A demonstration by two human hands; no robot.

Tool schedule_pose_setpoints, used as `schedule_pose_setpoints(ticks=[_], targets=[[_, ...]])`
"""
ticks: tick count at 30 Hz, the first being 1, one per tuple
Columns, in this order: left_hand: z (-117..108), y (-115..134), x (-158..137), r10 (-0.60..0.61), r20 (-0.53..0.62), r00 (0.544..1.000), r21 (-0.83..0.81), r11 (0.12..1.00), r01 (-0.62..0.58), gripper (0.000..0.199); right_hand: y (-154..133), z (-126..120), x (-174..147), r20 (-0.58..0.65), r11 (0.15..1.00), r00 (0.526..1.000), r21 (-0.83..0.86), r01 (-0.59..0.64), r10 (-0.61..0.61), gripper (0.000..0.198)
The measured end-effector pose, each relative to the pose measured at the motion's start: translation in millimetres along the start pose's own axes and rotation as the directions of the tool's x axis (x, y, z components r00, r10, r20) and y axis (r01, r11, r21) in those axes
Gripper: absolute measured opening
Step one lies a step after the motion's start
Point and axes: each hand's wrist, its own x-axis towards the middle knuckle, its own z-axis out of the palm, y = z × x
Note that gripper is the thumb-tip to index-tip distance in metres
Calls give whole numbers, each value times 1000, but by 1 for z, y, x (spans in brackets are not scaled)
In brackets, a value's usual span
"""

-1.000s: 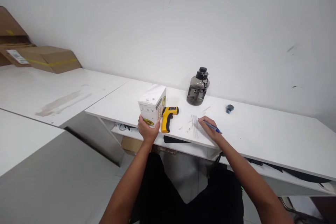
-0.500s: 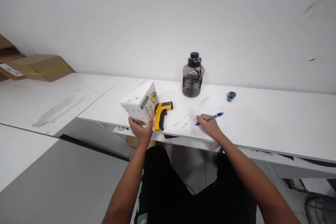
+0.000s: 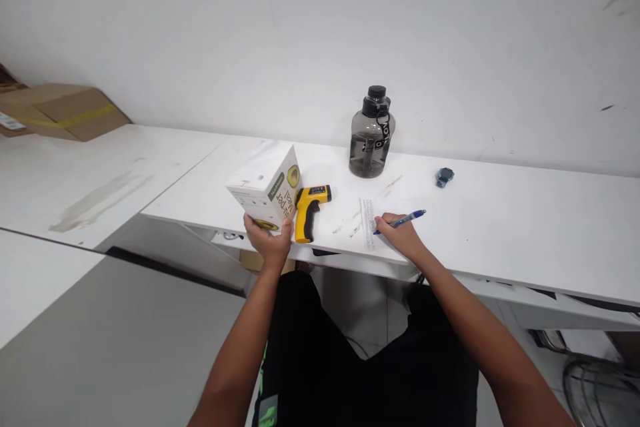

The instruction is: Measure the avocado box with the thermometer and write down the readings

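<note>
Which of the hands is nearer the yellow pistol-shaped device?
Left: the left hand is just left of the device; the right hand is farther off, on its right.

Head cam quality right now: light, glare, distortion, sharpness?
Head view: soft, even light, no hard shadows on the white tabletop; small glints on the bottle. Head view: wide-angle stretch toward the edges, the brown carton looking skewed. Head view: large lettering on the white box reads; lines on the paper are too fine.
</note>
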Motion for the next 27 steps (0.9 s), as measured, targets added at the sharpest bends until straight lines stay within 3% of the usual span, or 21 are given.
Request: schedule_pose_setpoints(ticks=[27], targets=[[2,-2,-1,-19,-9,1000,7,1000,19,97,-1,-1,0,-50,1000,999,-13,-21,20,35]])
